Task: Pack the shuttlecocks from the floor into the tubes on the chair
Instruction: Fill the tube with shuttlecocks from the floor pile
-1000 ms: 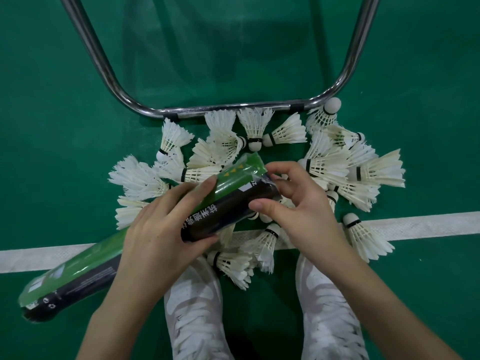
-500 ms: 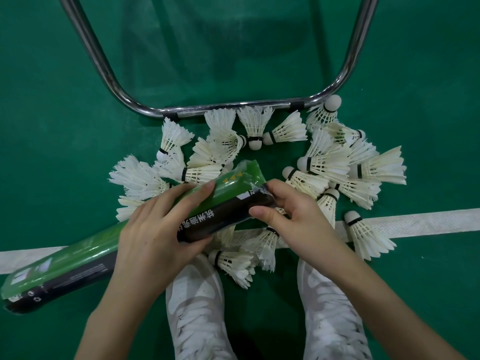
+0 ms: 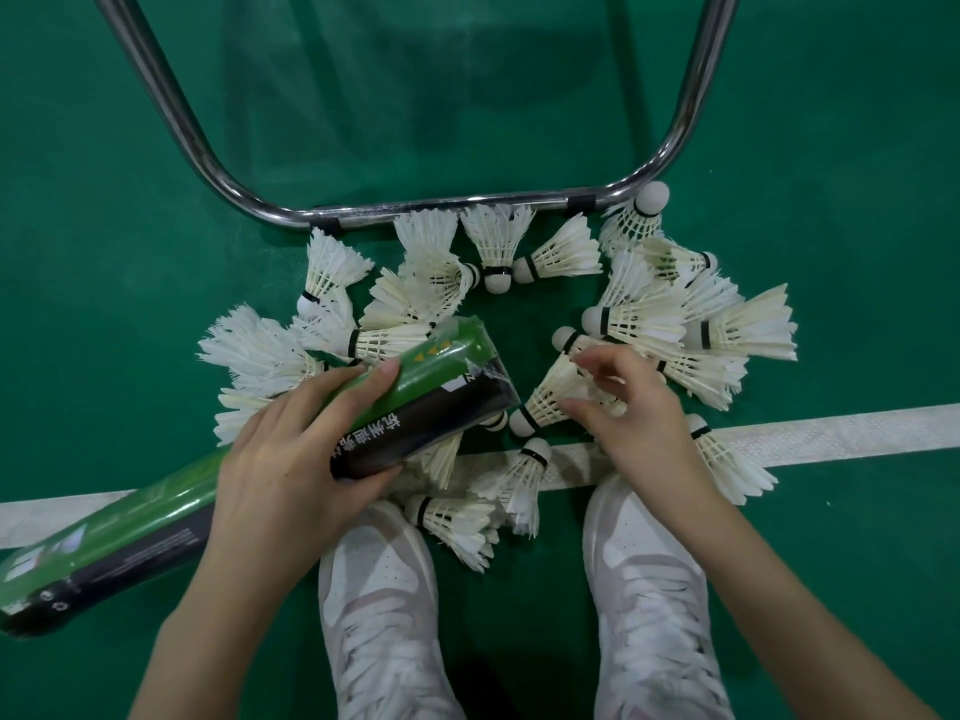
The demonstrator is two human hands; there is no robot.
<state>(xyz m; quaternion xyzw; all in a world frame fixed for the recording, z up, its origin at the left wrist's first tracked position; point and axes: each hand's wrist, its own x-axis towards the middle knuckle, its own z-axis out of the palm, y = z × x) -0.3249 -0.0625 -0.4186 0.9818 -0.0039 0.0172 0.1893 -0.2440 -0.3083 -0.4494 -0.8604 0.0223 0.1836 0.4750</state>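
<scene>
Since the earlier frames the right hand (image 3: 631, 418) has left the tube's mouth and now reaches, fingers curled, over a shuttlecock (image 3: 550, 394) on the floor; whether it grips it cannot be told. The left hand (image 3: 291, 454) wraps the green-and-black tube (image 3: 415, 402), tilted low. Loose shuttlecocks (image 3: 649, 324) ring the white shoes (image 3: 374, 589) beside the chrome chair leg (image 3: 426, 207).
</scene>
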